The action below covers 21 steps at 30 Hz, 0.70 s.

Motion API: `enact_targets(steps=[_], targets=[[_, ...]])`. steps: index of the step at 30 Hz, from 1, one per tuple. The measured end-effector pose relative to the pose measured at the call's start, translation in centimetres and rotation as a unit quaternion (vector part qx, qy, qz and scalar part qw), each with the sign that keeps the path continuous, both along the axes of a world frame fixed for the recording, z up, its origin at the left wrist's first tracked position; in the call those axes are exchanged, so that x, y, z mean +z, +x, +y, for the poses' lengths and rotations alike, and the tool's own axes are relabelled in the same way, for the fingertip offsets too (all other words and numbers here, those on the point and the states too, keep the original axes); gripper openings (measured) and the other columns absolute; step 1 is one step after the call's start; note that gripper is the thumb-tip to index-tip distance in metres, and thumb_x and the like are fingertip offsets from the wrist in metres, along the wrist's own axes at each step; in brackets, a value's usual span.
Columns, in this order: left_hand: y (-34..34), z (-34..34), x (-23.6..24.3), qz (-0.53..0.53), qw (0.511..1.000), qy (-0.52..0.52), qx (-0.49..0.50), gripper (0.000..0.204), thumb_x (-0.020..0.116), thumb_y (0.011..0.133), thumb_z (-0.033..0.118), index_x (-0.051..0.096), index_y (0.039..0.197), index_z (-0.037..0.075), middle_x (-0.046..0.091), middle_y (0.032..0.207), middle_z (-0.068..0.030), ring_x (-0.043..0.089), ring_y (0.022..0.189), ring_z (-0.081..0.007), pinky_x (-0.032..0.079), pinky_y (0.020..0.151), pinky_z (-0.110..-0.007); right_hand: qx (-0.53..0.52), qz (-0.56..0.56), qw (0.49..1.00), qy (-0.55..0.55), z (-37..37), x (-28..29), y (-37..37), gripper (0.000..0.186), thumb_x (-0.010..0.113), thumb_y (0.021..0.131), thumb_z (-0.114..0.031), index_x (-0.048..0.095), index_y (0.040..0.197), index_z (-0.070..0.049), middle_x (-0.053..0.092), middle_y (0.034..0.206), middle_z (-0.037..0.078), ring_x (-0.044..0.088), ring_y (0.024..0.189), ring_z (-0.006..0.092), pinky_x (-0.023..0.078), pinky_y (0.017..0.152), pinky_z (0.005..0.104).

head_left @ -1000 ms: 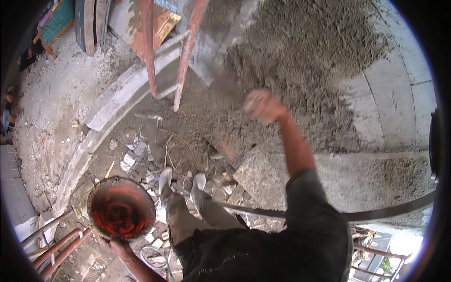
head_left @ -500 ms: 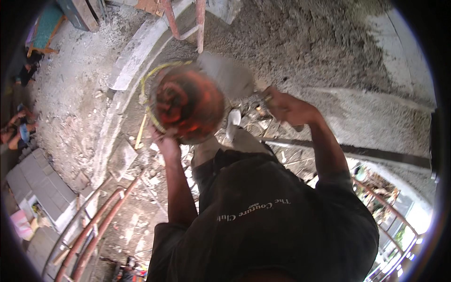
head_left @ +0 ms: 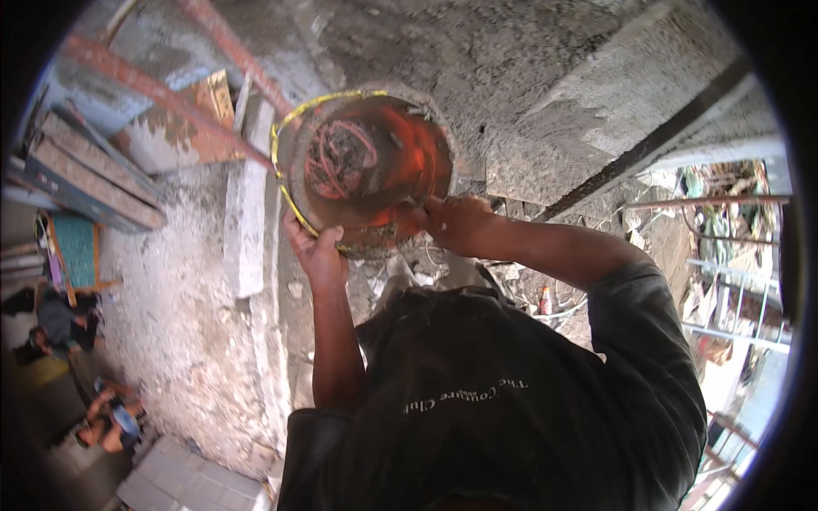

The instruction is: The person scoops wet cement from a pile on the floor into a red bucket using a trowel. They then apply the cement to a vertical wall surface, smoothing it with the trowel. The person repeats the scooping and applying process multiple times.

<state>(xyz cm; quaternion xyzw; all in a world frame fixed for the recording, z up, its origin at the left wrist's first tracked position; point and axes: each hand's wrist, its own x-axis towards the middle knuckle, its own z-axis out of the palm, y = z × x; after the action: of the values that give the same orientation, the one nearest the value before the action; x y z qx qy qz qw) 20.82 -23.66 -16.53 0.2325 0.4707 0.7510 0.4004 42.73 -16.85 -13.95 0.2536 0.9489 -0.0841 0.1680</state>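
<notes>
My left hand [head_left: 317, 247] is closed on the near left rim of a round bucket [head_left: 430, 183], thumb over the edge. The bucket is tilted so that its orange-red inside shows, smeared with grey mortar [head_left: 341, 162]. Yellow edging [head_left: 281, 170] runs along the left side of its rim. My right hand [head_left: 460, 223] is at the near right of the bucket, fingers wrapped round the handle of a trowel. The trowel's blade reaches into the bucket and is too blurred to make out clearly.
A wall with rough wet mortar [head_left: 477, 51] rises ahead. A dark straight bar [head_left: 648, 153] slants at the right. Red metal poles [head_left: 162, 98] cross the upper left. Stacked boards [head_left: 94, 170] and people [head_left: 111, 417] are far left. Rubble and a small bottle [head_left: 545, 300] lie below.
My right hand has moved left and down, taking the trowel from beside the wall into the bucket. The bucket's inside faces me more openly. The view has turned.
</notes>
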Motion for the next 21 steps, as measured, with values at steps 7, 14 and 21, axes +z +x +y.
enact_targets(steps=[7, 14, 21], targets=[[2.1, 2.9, 2.0, 0.088, 0.989, 0.068, -0.096, 0.066, 0.049, 0.06, -0.01, 0.041, 0.125, -0.002, 0.051, 0.119, -0.011, 0.053, 0.108, -0.02, 0.043, 0.097, -0.033, -0.24, -0.009, 0.931, 0.275, -1.9, -4.4, 0.7, 0.046, 0.05, 0.089, -0.018, 0.047, 0.128, 0.004, 0.054, 0.119, 0.024, 0.058, 0.107, 0.0279, 0.052, 0.057, 0.035], [1.1, 3.6, 1.1, 0.148, 0.976, 0.058, -0.152, 0.064, 0.05, 0.061, -0.009, 0.044, 0.124, -0.004, 0.051, 0.123, -0.0128, 0.052, 0.111, -0.0203, 0.04, 0.099, -0.032, -0.277, 0.07, 0.927, -0.242, 0.8, 0.9, 0.2, 0.056, 0.046, 0.091, -0.016, 0.03, 0.141, 0.003, 0.058, 0.118, 0.028, 0.062, 0.107, 0.0357, 0.051, 0.087, 0.0437], [0.2, 5.3, 3.2, 0.071, 0.979, 0.09, -0.168, 0.058, 0.051, 0.064, -0.011, 0.045, 0.121, -0.003, 0.056, 0.112, -0.0101, 0.055, 0.1, -0.0161, 0.044, 0.09, -0.029, -0.285, 0.074, 0.954, -0.047, -3.1, 0.0, -1.0, 0.059, 0.044, 0.092, -0.011, 0.021, 0.145, 0.003, 0.058, 0.106, 0.028, 0.066, 0.087, 0.0365, 0.056, 0.069, 0.0421]])
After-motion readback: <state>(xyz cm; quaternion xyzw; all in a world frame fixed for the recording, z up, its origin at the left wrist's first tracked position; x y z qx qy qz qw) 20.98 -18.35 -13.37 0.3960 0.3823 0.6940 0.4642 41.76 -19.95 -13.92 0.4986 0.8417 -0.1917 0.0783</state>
